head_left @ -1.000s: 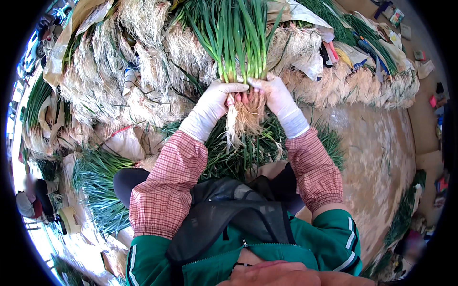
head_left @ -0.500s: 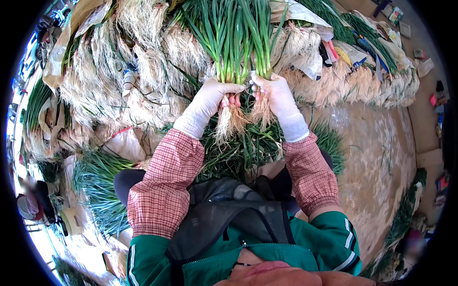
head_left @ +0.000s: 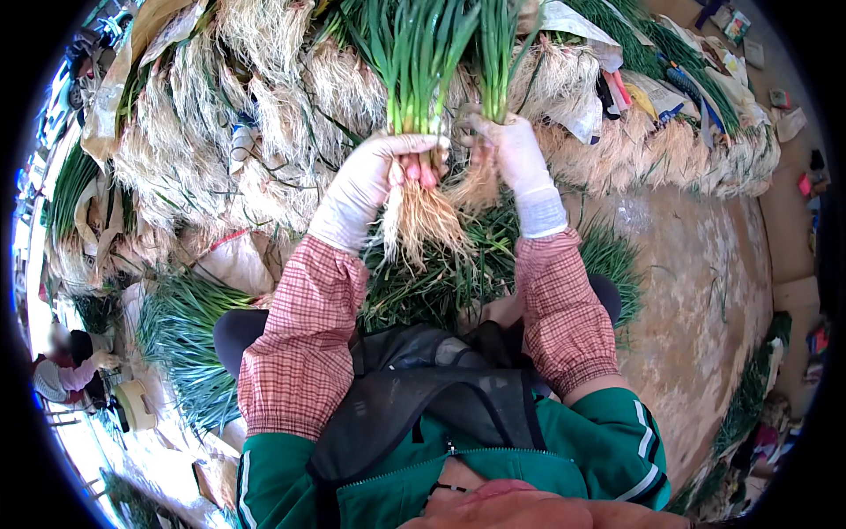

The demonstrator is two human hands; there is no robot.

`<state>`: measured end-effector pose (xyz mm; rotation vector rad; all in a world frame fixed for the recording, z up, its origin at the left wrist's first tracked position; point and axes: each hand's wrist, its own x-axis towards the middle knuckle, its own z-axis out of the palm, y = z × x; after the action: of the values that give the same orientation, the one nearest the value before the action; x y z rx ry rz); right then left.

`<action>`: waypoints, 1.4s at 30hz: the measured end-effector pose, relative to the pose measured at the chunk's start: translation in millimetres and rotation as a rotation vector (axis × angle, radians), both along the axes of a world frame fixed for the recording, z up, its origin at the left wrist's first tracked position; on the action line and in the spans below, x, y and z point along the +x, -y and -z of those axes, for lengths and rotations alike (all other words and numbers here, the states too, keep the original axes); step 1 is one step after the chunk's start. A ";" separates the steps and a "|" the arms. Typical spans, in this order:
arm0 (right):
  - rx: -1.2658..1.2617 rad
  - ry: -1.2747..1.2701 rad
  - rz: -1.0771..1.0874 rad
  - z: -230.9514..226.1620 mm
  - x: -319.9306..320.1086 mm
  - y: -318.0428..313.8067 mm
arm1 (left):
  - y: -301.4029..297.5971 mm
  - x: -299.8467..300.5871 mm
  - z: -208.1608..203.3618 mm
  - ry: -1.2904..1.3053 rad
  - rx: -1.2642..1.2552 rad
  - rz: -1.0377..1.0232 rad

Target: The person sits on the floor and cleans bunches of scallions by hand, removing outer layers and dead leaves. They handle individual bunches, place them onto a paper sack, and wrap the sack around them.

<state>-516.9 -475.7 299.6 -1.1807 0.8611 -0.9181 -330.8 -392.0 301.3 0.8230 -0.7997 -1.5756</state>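
Note:
My left hand (head_left: 388, 163), in a white glove, is closed around a bunch of green onions (head_left: 414, 93). Its pinkish bulbs and pale roots hang out below my fingers, with the green tops pointing away from me. To its right my gloved right hand (head_left: 513, 145) grips a smaller bunch of green onions (head_left: 496, 84) by the lower stems. The roots of that bunch are blurred and partly hidden behind my fingers. A small gap separates the two bunches. Beneath both hands lies a heap of loose green leaves (head_left: 441, 286).
Beyond my hands stretches a long pile of green onions (head_left: 203, 123) with its roots facing me. More green onions (head_left: 189, 344) lie beside my left knee. Stained bare floor (head_left: 687, 264) spreads to the right. A person (head_left: 75, 375) sits at the far left.
The two bunches have moved apart, the left one slightly left and the right one up and to the right. Both hands keep their hold. The person at far left has shifted an arm.

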 end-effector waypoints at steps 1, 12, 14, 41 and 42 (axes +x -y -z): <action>-0.064 -0.231 0.103 -0.6 -1.8 8.7 | 1.6 3.6 -7.1 -0.007 0.018 0.006; 0.176 0.255 -0.033 0.3 -11.9 -7.4 | 13.1 26.1 3.8 0.082 0.006 0.097; 0.107 0.141 -0.153 8.4 -17.5 -3.7 | 12.2 17.9 7.0 -0.050 0.005 0.128; -0.498 0.052 -0.728 -155.8 97.4 -79.2 | -111.1 29.8 -117.1 0.498 -0.497 -0.674; -0.551 0.067 -0.818 -155.9 120.7 -82.5 | -128.8 40.7 -123.1 0.493 -0.405 -0.758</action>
<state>-396.2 -393.3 455.5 -1.7698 0.0045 -0.5036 -290.2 -263.1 424.3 1.0594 -0.9582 -0.5198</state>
